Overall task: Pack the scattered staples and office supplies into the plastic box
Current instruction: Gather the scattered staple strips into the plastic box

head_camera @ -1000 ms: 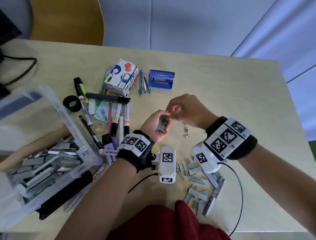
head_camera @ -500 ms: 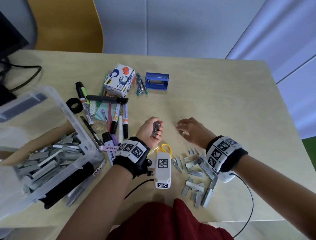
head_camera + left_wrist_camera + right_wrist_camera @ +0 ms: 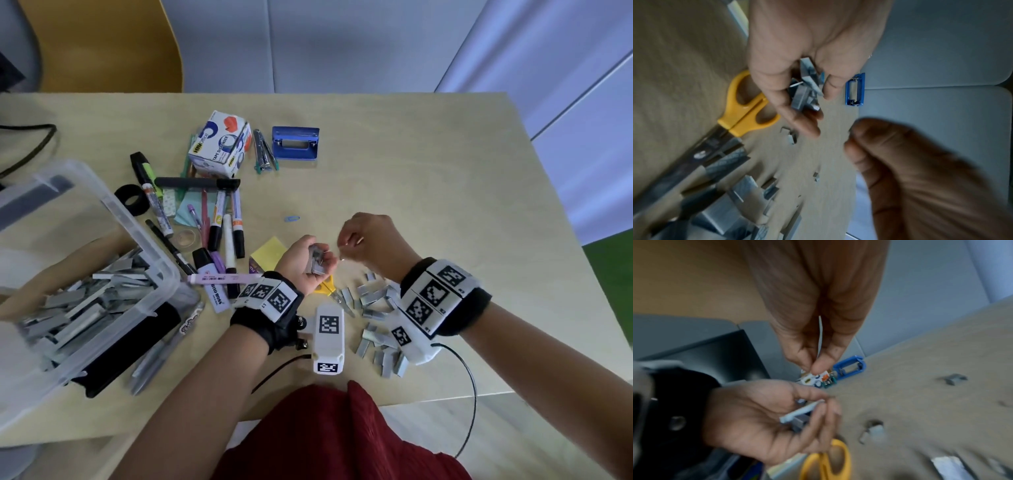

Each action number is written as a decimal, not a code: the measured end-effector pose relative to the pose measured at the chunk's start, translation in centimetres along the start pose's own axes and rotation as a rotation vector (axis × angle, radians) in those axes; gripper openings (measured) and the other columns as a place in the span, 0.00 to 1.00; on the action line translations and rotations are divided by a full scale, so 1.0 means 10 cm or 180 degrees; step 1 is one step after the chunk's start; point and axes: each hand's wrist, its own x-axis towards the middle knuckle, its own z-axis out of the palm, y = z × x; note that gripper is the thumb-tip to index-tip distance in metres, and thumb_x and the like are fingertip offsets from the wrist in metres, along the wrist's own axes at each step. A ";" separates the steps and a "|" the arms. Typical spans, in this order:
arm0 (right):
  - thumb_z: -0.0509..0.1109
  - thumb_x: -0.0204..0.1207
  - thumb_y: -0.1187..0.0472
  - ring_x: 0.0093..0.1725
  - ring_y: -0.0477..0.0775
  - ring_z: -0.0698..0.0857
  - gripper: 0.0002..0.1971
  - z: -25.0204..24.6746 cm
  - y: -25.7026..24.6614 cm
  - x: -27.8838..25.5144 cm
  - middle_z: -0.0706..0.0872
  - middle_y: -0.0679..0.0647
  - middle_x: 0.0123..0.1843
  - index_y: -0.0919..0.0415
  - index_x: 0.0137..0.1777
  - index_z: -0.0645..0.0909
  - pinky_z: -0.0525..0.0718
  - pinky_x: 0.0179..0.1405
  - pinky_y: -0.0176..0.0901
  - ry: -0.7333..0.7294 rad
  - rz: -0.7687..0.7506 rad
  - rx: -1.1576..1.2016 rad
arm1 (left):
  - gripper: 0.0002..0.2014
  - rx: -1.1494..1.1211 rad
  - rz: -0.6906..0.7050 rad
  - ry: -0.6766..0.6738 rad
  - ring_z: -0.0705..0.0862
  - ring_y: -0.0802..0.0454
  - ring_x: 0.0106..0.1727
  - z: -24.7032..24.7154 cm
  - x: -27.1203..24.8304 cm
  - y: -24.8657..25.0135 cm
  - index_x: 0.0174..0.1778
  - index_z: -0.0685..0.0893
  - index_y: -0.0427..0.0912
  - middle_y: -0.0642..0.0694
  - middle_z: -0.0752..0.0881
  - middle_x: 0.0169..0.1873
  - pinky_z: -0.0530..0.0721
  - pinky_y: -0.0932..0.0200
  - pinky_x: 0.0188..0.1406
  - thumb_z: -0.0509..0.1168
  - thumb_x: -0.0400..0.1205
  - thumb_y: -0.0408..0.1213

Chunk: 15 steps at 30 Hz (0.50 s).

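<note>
My left hand (image 3: 317, 257) is palm up above the table, fingers curled round a small bundle of grey staple strips (image 3: 805, 91). Just to its right, my right hand (image 3: 347, 245) pinches a thin staple piece (image 3: 819, 337) between thumb and finger, tips close to the left palm. More loose staple strips (image 3: 373, 303) lie scattered on the table under my right wrist. The clear plastic box (image 3: 150, 260) stands at the left, with a heap of staple strips (image 3: 85, 305) inside. Yellow-handled scissors (image 3: 748, 104) lie under my left hand.
Markers and pens (image 3: 222, 222) lie in a pile between the box and my hands, with a tape dispenser carton (image 3: 219, 144), a blue hole punch (image 3: 295, 143), a black tape ring (image 3: 132, 198), yellow sticky notes (image 3: 269, 253) and a blue paper clip (image 3: 292, 218). The table's right edge is near.
Half a second ago my right hand was down on the table among the loose staples; it has risen to the left palm with a piece pinched. The left hand keeps its bundle.
</note>
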 end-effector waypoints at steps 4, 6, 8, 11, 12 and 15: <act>0.73 0.66 0.73 0.33 0.40 0.80 0.05 -0.01 -0.20 -0.09 0.80 0.47 0.37 0.65 0.40 0.86 0.73 0.35 0.16 -0.0307 -0.0247 0.0268 | 0.13 0.0389 -0.0062 -0.0247 0.78 0.56 0.32 0.04 -0.05 -0.04 0.33 0.77 0.40 0.48 0.83 0.23 0.80 0.62 0.33 0.58 0.84 0.35; 0.73 0.67 0.71 0.36 0.44 0.81 0.06 -0.03 -0.17 -0.06 0.80 0.47 0.38 0.64 0.42 0.86 0.73 0.37 0.19 -0.0208 -0.0176 0.0244 | 0.12 0.0333 -0.0137 -0.0298 0.79 0.58 0.27 0.02 -0.05 -0.02 0.34 0.77 0.40 0.49 0.82 0.20 0.79 0.66 0.26 0.60 0.84 0.37; 0.71 0.68 0.71 0.39 0.47 0.80 0.06 -0.04 -0.07 -0.02 0.83 0.52 0.40 0.65 0.44 0.86 0.76 0.40 0.27 -0.0007 0.0053 0.0215 | 0.15 0.0342 -0.0195 -0.0313 0.76 0.58 0.15 -0.02 -0.03 0.01 0.32 0.74 0.39 0.48 0.79 0.17 0.72 0.72 0.13 0.57 0.85 0.39; 0.68 0.71 0.70 0.50 0.53 0.82 0.10 0.01 0.10 0.05 0.86 0.57 0.53 0.65 0.51 0.86 0.73 0.53 0.36 -0.0216 0.0274 -0.0260 | 0.19 0.0455 -0.0120 -0.0283 0.70 0.59 0.10 -0.08 0.00 0.05 0.29 0.72 0.41 0.50 0.74 0.12 0.63 0.74 0.08 0.53 0.86 0.41; 0.68 0.72 0.69 0.55 0.54 0.81 0.11 0.04 0.15 0.05 0.85 0.57 0.56 0.63 0.54 0.85 0.70 0.57 0.37 -0.0415 0.0269 -0.0494 | 0.19 0.0442 -0.0106 -0.0289 0.69 0.59 0.09 -0.09 -0.01 0.06 0.28 0.72 0.41 0.51 0.74 0.12 0.62 0.74 0.08 0.53 0.86 0.42; 0.66 0.73 0.70 0.60 0.56 0.79 0.14 0.17 0.21 0.04 0.82 0.56 0.58 0.61 0.57 0.83 0.70 0.57 0.40 -0.0837 0.0164 -0.0907 | 0.19 0.0399 -0.0049 -0.0264 0.68 0.60 0.09 -0.14 -0.03 0.08 0.28 0.72 0.41 0.51 0.73 0.12 0.60 0.73 0.07 0.52 0.85 0.41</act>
